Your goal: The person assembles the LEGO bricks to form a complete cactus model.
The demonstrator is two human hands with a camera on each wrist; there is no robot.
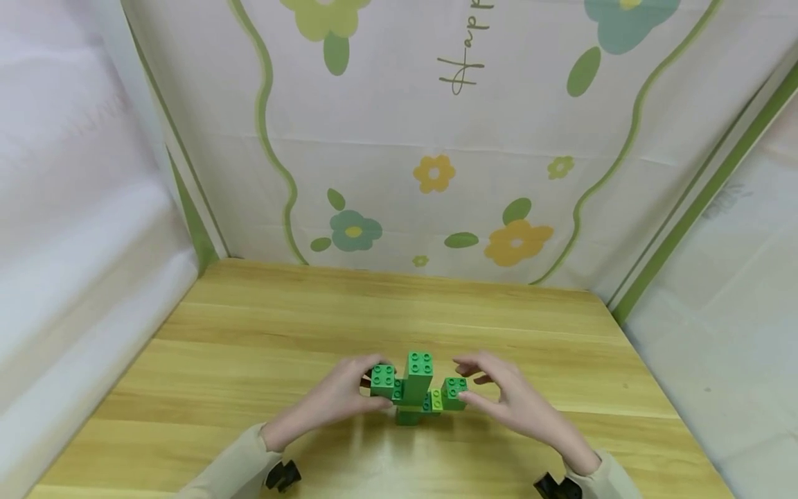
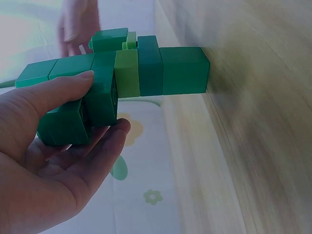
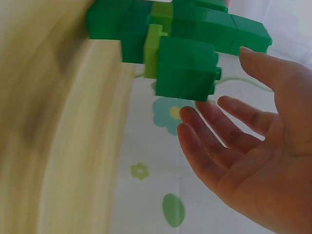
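A cactus-shaped build of green toy bricks [image 1: 417, 388] stands upright on the wooden table, with a tall middle column and a raised arm on each side. In the left wrist view, its light green layer [image 2: 127, 73] shows between darker bricks. My left hand [image 1: 339, 394] holds the left arm, thumb against one side and fingers around the other. Beside the right arm brick [image 3: 185, 68], my right hand [image 3: 263, 141] has its fingers spread and loosely bent, gripping nothing. Whether a fingertip brushes that brick I cannot tell.
The wooden table [image 1: 249, 312] stretches back to a hanging white cloth [image 1: 374, 125] printed with flowers. More pale cloth hangs at the left [image 1: 81, 208] and right [image 1: 736, 277]. A dark wrist device [image 1: 283, 476] sits by each sleeve.
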